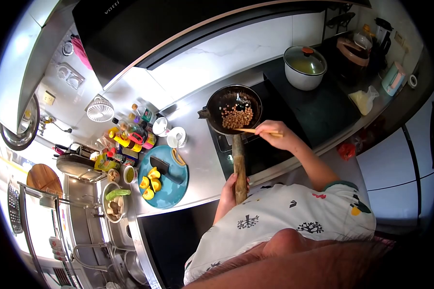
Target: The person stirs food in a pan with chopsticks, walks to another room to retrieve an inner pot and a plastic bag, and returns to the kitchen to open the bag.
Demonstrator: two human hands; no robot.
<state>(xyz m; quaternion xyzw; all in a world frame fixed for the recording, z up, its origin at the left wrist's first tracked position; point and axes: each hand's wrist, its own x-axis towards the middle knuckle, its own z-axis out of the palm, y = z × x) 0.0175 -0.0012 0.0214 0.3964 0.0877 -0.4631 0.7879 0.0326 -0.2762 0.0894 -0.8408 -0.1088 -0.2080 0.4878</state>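
Note:
A dark wok (217, 100) sits on the black cooktop, with small brown peanut-like pieces (237, 117) gathered in its lower middle. My left hand (229, 189) is closed around the lower part of the wok's wooden handle (238, 161). Wooden chopsticks (248, 130) are gripped in my right hand (274, 133), just right of the handle. Their tips reach over the wok's near rim, at the edge of the brown pieces.
Left of the wok, a blue round board (166, 196) bears a cleaver (159, 165) and yellow pieces (149, 193). Bottles and white bowls (176, 137) stand behind it. A lidded white pot (304, 74) is on the cooktop's right; a plastic bag (364, 100) lies beyond.

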